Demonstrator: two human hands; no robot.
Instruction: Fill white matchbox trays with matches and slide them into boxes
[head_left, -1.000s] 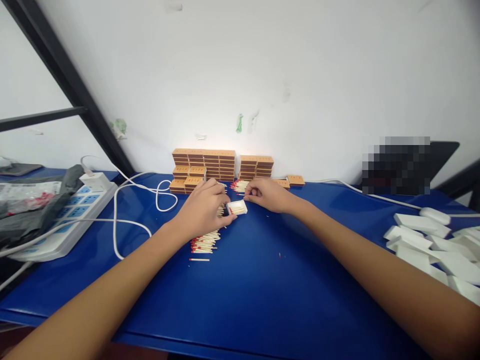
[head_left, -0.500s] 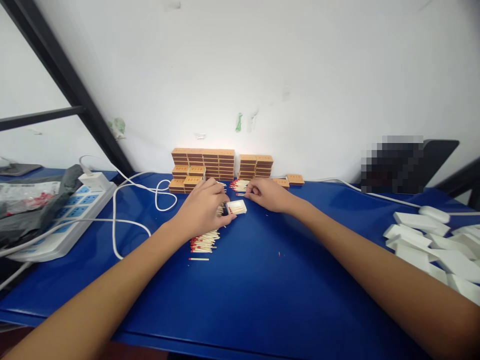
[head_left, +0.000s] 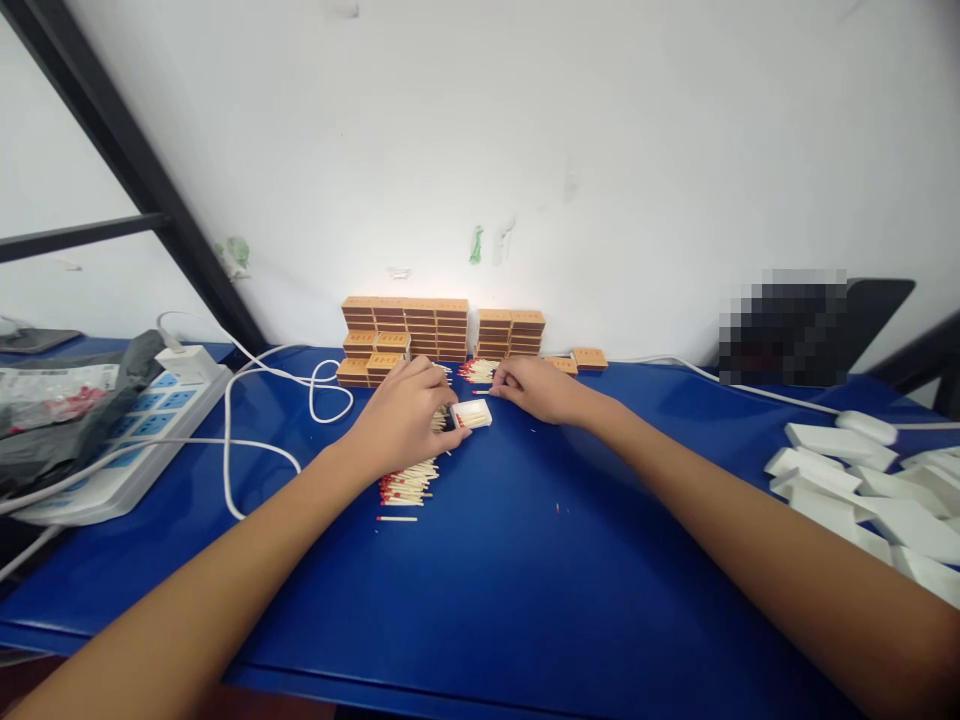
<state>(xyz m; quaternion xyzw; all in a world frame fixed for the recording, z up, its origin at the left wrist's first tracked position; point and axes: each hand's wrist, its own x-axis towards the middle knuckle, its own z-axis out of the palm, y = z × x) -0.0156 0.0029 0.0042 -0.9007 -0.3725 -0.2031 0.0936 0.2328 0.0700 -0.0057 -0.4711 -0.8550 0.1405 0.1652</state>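
My left hand (head_left: 403, 414) rests curled on the blue table (head_left: 525, 560), its thumb and fingers gripping a small white matchbox tray (head_left: 472, 413) that holds matches. My right hand (head_left: 534, 388) lies just right of the tray, fingers pinched on matches at a small heap (head_left: 478, 371) by the wall. A row of loose red-tipped matches (head_left: 409, 484) lies under and in front of my left hand. Stacked orange matchboxes (head_left: 409, 330) stand against the wall behind both hands.
A white power strip (head_left: 127, 440) with looping white cables (head_left: 262, 420) lies at the left, beside a grey bag (head_left: 67, 410). Several white box sleeves (head_left: 862, 490) are piled at the right edge. A black metal frame (head_left: 135, 170) crosses the upper left.
Both hands stay almost still. The view has shifted very slightly; the tray and matches keep their places.
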